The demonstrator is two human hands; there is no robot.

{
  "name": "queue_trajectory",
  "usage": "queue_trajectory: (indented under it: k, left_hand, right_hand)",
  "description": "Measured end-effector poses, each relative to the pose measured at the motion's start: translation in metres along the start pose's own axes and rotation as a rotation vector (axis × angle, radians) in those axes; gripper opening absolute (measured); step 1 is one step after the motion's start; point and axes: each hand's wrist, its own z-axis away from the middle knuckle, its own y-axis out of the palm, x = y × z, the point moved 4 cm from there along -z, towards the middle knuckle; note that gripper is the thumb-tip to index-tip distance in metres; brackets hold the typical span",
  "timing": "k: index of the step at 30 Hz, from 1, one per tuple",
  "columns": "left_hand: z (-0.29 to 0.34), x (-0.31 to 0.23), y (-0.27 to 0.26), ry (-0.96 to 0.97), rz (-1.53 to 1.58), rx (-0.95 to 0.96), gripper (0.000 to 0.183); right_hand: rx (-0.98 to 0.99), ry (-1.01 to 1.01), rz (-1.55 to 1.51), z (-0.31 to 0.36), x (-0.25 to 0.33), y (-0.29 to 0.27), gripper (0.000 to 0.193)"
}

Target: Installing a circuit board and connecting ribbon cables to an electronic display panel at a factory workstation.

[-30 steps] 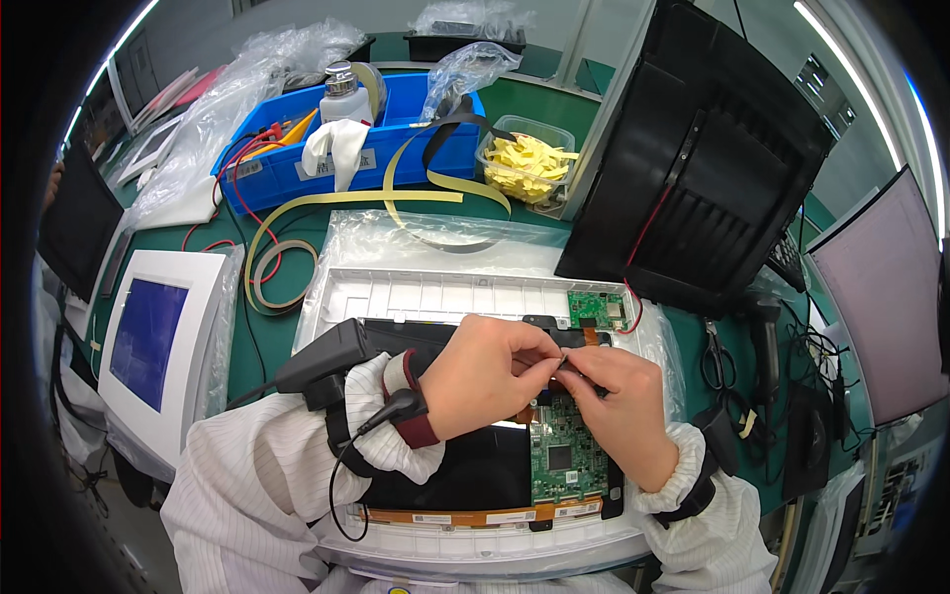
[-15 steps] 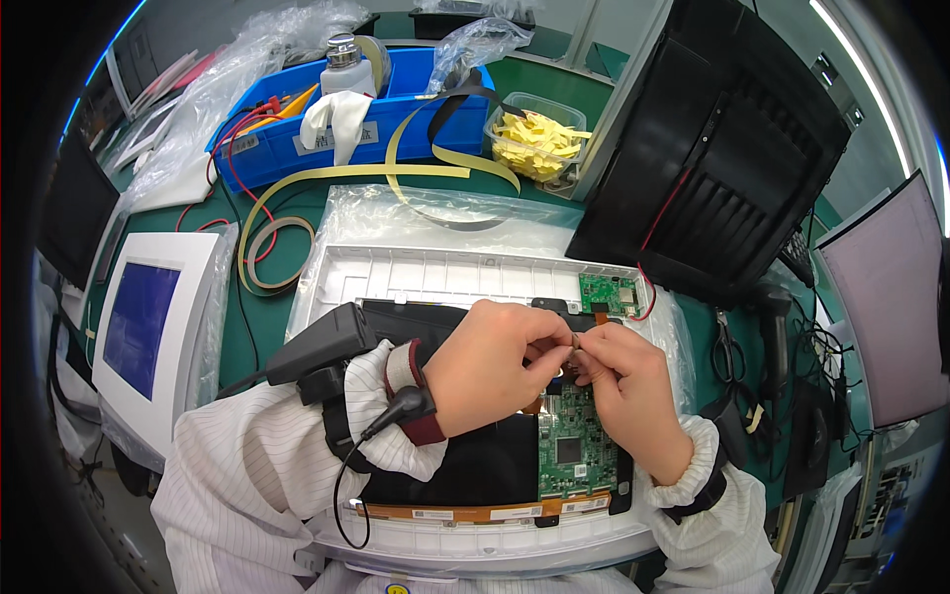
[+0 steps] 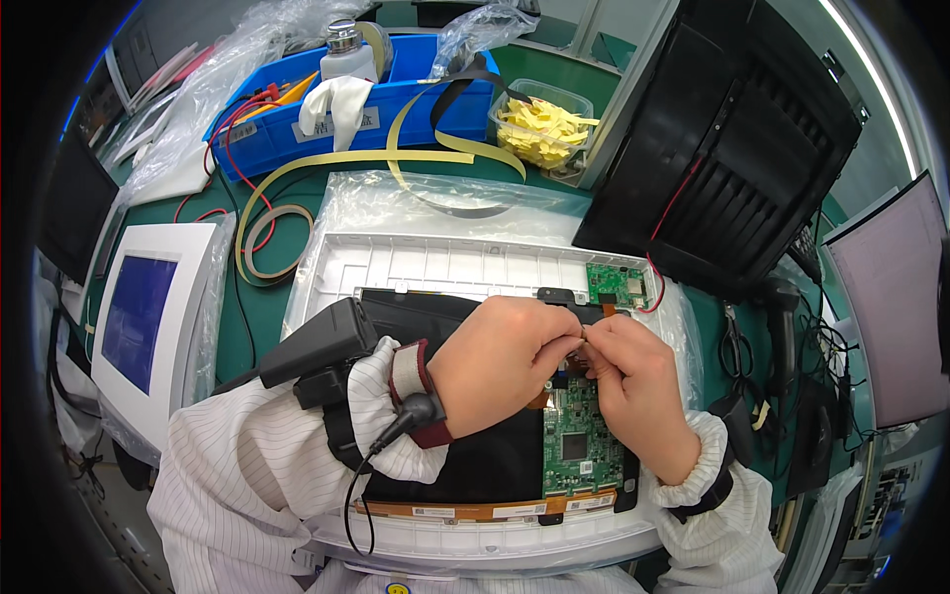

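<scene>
My left hand (image 3: 505,361) has thumb and forefinger pressed together; what, if anything, lies between them is too small and too covered to tell. My right hand (image 3: 643,396) meets it tip to tip, fingers curled; I cannot tell whether its own tips close on something. I judge the two are joined this way because fine work wants both sets of fingertips, one steadying the other. Around the left wrist sits a strap (image 3: 408,374) with a black cord (image 3: 356,475), probably there to guard the electronics against static. Nearest thing to both hands: the green circuit board (image 3: 574,450), just below the fingertips, at the right side of the black panel (image 3: 455,470). The panel lies within the white frame (image 3: 445,259), whose raised rim likely keeps it from sliding. A smaller green board (image 3: 616,284) sits in the frame's upper right corner. Clear plastic (image 3: 361,203) shows beneath the frame, presumably to spare its finish. Farther out, a yellow strip (image 3: 396,156) lies before the blue bin (image 3: 272,158), a tub (image 3: 572,100) contains yellow scraps (image 3: 539,131), and scissors (image 3: 734,351) rest at right, apparently kept within reach.
</scene>
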Motion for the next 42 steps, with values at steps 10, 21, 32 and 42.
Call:
queue_trajectory:
  k: [10, 21, 32, 42]
  left_hand:
    - [0.002, -0.003, -0.001, 0.007, -0.066, 0.019, 0.008]
    - [-0.001, 0.001, 0.002, -0.012, -0.052, 0.076, 0.009]
    - [-0.001, 0.0, 0.001, -0.012, -0.007, 0.079, 0.008]
    - [0.001, -0.002, 0.001, 0.028, -0.115, 0.088, 0.008]
  right_hand:
    - [-0.02, -0.03, 0.022, -0.001, 0.005, -0.001, 0.014]
    - [0.002, -0.005, 0.012, -0.002, 0.0, -0.002, 0.013]
    - [-0.006, -0.003, -0.003, -0.002, -0.002, -0.001, 0.011]
    - [-0.001, 0.012, -0.006, -0.003, 0.0, -0.002, 0.009]
